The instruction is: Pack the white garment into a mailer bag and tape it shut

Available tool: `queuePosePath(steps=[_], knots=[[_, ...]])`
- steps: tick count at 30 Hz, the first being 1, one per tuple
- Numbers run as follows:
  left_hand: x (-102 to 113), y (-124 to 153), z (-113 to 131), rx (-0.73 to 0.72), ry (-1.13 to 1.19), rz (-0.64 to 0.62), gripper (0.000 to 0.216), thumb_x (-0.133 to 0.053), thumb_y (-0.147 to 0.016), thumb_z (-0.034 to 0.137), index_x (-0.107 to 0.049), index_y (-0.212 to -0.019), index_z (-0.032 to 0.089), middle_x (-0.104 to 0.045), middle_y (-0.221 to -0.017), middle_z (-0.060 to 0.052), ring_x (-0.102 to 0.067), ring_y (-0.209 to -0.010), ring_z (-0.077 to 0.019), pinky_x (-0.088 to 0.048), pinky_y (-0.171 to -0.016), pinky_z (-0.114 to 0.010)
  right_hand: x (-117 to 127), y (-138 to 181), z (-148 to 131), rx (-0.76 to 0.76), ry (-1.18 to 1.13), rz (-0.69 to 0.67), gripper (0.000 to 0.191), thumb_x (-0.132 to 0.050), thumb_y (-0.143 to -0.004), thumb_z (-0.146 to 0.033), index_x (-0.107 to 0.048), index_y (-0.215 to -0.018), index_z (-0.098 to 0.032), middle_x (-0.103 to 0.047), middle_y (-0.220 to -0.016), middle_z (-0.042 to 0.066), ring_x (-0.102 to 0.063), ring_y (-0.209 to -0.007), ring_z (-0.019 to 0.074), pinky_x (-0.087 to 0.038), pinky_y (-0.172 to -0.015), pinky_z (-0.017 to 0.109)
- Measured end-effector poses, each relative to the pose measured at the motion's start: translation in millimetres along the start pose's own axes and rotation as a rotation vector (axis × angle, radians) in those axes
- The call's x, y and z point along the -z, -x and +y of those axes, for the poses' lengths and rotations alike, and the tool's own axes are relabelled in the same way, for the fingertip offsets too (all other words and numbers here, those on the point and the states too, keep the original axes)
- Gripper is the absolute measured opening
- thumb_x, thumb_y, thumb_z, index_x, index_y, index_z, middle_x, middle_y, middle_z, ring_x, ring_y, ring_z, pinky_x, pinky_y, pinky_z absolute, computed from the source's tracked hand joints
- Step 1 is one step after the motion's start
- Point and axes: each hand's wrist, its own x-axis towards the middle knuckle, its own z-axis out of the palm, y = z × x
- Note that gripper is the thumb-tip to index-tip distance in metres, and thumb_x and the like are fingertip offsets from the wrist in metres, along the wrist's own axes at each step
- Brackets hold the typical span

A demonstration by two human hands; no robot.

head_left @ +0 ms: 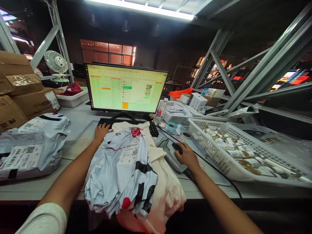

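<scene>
- Nearest of all, the grey parcel [117,175] bulges out over the front edge of the desk [75,113]; I put the person at 6 o'clock and the screen at 12.
- The parcel's long axis runs roughly from 12 to 6, far end towards the keyboard [154,129], its printed label [129,154] facing up.
- Cream cloth [168,182] lies rumpled beneath it, showing along its right side. The cloth drops over the edge at 5 o'clock; its far end laps onto the keyboard.
- At 11 o'clock the left hand [101,131] rests on the keyboard's left end, fingers slightly apart, clasping nothing I can see.
- Between 2 and 3 o'clock the right hand [187,156] curls around the dark mouse [177,148], whose nose points towards 10 or 11.
- Between cloth and mouse lies the grey scanner [172,154], long axis slanting from about 10 to 4.
- The lit monitor [126,89] stands at 12, with an upright bottle [161,111] at 1.
- Around 3 o'clock, a white basket [212,159] holds a jumble of small bottles [226,140].
- Between 9 and 10, more wrapped parcels [31,152] lie together, labels up, with cartons [26,94] stacked behind.
</scene>
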Motion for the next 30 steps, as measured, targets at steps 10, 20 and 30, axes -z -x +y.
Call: queuePosePath(steps=[10,20,30], knots=[[0.5,0.4,0.7,0.005,-0.004,-0.008,0.060,-0.039,-0.104,0.054,-0.051,-0.154,0.023,-0.044,-0.163,-0.013,-0.040,-0.146,-0.0369,-0.036,-0.119,-0.051,3.4,0.4,-2.5,-0.004,-0.010,-0.030,0.044,-0.054,-0.088,-0.030,-0.069,-0.129,-0.021,-0.063,-0.138,0.013,-0.066,-0.120,0.0321,-0.057,-0.099,0.047],[-1.5,-2.6,-1.4,0.007,0.011,-0.024,0.061,-0.039,-0.104,0.054,-0.051,-0.154,0.023,-0.044,-0.163,-0.014,-0.038,-0.148,-0.0381,-0.036,-0.119,-0.052,3.6,1.0,-3.6,0.001,-0.003,-0.013,0.043,-0.054,-0.089,-0.031,-0.069,-0.129,-0.023,-0.064,-0.138,0.012,-0.066,-0.119,0.0309,-0.059,-0.096,0.044],[0.1,-1.5,0.3,0.011,0.002,-0.029,0.060,-0.038,-0.104,0.054,-0.050,-0.155,0.023,-0.042,-0.164,-0.013,-0.038,-0.148,-0.0380,-0.035,-0.120,-0.053,5.4,0.5,-4.7,-0.007,-0.019,-0.029,0.045,-0.053,-0.089,-0.032,-0.068,-0.129,-0.022,-0.063,-0.138,0.012,-0.065,-0.121,0.0316,-0.057,-0.100,0.046]])
